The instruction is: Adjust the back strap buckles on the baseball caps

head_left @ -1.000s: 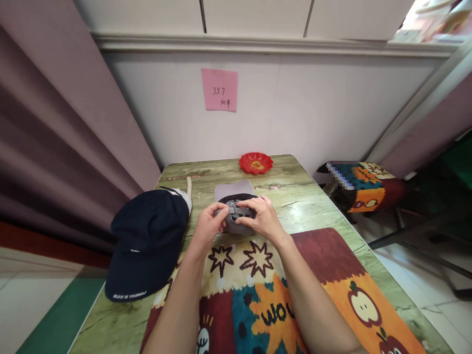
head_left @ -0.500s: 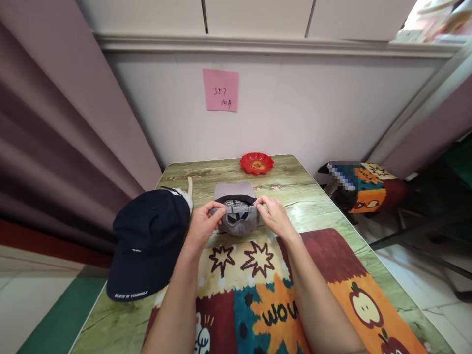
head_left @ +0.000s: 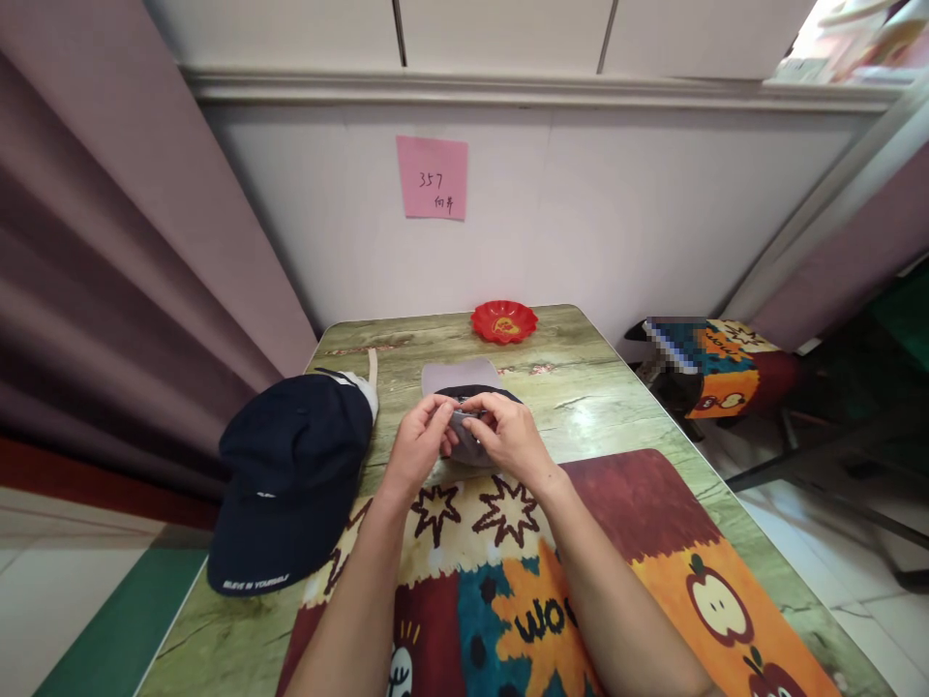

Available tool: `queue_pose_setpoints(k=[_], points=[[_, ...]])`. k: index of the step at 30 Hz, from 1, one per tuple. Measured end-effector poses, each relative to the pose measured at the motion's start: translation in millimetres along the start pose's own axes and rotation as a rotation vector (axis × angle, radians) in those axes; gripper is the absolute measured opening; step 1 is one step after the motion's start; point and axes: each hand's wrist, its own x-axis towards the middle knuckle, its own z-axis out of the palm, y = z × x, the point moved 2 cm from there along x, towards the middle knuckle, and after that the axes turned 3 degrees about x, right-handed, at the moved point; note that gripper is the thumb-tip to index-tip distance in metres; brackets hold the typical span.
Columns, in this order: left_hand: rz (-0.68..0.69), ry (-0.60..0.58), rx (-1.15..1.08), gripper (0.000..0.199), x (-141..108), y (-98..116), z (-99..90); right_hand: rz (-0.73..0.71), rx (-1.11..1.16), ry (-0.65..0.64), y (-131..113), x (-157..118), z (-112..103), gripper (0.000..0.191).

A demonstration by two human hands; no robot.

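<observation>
Mid-frame, the left hand [head_left: 419, 440] and right hand [head_left: 512, 438] pinch the rear of the grey cap [head_left: 461, 375], with a navy cap [head_left: 294, 465] lower left.

1 table [head_left: 614, 411], green wood-grain top | 1 red scalloped dish [head_left: 503, 323], far edge | 1 grey cap [head_left: 463, 376], mid-table | 1 navy cap [head_left: 290, 465], left side | 1 multicoloured printed mat [head_left: 497, 581], near side

A soft grey cap [head_left: 473, 449] lies upturned on the table [head_left: 602, 402], its lilac-grey brim [head_left: 460, 375] pointing away.
</observation>
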Motion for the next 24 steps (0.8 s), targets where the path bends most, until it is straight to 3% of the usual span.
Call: queue_pose_setpoints(k=[10,18,24], points=[[-0.053,-0.052,-0.227,0.034,-1.1,3.3,-3.4,0.084,0.309,0.011,5.7,2.4,-4.6,0.014],[0.017,-0.079,-0.066,0.033,-3.3,4.6,0.9,0.211,0.584,0.024,15.3,3.6,-2.5,0.034],[0.030,-0.008,-0.025,0.029,-3.2,3.5,3.5,0.296,0.721,0.039,12.5,3.6,0.2,0.037]])
